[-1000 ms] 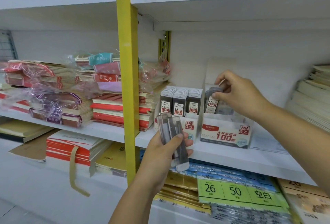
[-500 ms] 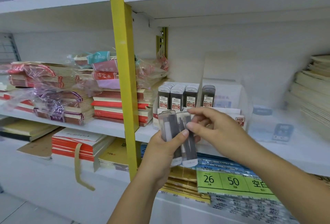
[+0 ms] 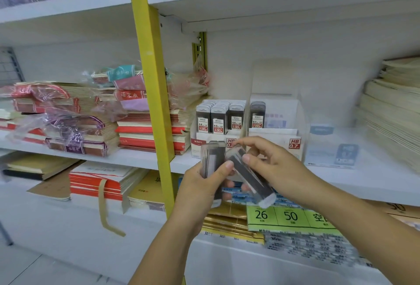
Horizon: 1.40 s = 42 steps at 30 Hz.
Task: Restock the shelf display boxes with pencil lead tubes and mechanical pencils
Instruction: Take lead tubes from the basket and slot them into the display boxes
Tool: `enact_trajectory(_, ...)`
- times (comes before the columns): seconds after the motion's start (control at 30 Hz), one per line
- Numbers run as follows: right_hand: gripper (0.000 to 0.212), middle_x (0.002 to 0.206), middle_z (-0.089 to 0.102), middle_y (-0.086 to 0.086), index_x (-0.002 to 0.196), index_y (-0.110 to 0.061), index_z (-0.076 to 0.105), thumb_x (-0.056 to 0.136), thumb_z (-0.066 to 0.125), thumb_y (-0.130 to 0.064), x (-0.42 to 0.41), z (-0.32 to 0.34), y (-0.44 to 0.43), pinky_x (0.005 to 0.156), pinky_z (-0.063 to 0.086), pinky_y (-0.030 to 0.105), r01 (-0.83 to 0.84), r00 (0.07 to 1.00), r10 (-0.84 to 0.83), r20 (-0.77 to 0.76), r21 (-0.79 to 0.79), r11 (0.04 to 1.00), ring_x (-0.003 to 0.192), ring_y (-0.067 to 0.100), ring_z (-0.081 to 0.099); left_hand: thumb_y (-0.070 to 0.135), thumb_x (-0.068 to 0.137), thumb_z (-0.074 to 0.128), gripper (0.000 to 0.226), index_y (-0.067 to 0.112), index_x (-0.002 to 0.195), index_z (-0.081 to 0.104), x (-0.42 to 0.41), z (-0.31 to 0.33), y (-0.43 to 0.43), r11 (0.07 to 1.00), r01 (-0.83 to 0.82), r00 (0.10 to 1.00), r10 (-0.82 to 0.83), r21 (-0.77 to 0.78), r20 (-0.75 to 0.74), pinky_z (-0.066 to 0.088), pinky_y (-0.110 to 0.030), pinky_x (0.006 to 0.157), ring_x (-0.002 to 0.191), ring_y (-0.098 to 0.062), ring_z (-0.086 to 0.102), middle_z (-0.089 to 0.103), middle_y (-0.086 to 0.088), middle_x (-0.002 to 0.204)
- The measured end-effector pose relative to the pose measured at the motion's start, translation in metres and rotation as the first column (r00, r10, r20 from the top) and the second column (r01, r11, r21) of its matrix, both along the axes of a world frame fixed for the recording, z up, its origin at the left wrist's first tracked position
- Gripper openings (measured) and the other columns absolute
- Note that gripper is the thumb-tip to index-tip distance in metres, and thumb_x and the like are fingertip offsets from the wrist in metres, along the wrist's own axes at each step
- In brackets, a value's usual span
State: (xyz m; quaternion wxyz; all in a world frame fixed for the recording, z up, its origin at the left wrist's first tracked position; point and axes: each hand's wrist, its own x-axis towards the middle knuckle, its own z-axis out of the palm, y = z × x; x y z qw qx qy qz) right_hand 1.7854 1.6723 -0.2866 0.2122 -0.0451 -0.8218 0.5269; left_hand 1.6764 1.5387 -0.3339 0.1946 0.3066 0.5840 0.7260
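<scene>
My left hand (image 3: 202,184) grips a clear lead tube (image 3: 212,159) upright in front of the shelf edge. My right hand (image 3: 272,166) pinches a second lead tube (image 3: 250,178), tilted to the right and drawn apart from the one in my left hand. Behind them on the middle shelf stands the HB 0.5 display box (image 3: 200,146), packed with rows of tubes (image 3: 218,116). To its right, the HB 0.7 display box (image 3: 284,141) holds a single tube (image 3: 257,114) at its left side.
A yellow upright post (image 3: 152,93) divides the shelf just left of my hands. Stacks of notebooks (image 3: 150,132) lie left of the boxes, paper stacks (image 3: 393,112) at far right. A clear packet (image 3: 331,148) lies right of the 0.7 box. Green price tags (image 3: 284,216) hang below.
My right hand left a tube in the 0.7 box, came back down to my left hand, and now pulls one tube away from the bundle, tilting it rightward.
</scene>
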Motion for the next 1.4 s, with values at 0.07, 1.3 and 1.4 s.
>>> enact_trajectory(0.07,0.031,0.104,0.063,-0.002,0.112,-0.053,0.06,0.098,0.052,-0.027,0.003,-0.005,-0.001,0.062,0.061,0.035,-0.04,0.998,0.038,0.057,0.019,0.999,0.071,0.019,0.073,0.054,0.063,0.077,0.044,0.024,0.096,0.075,-0.003,0.002,-0.004,1.0,-0.018,1.0,0.018,-0.004,0.005,0.05,-0.021,0.052,0.06,-0.01,0.061,0.069,0.002,0.068)
enact_trajectory(1.3,0.014,0.084,0.072,-0.003,0.092,-0.025,0.052,0.093,0.062,-0.016,-0.019,0.072,0.033,0.06,0.054,0.017,0.394,0.83,-0.26,-0.493,0.187,0.9,0.069,0.007,0.07,0.048,0.093,0.064,0.026,0.022,0.095,0.063,-0.03,-0.002,-0.002,1.0,0.018,0.999,-0.017,-0.015,0.049,0.044,-0.028,0.062,0.055,-0.007,0.047,0.049,0.007,0.061)
enact_trajectory(1.4,0.013,0.085,0.067,-0.014,0.089,-0.031,0.051,0.093,0.062,-0.025,-0.039,0.089,0.039,0.058,0.053,0.018,0.448,0.881,-0.281,-0.38,0.482,0.753,0.072,0.001,0.066,0.022,0.094,0.057,0.018,0.027,0.108,0.067,-0.037,-0.001,-0.003,0.993,0.105,0.987,-0.11,0.043,0.116,0.046,-0.03,0.066,0.06,-0.009,0.051,0.052,0.005,0.065)
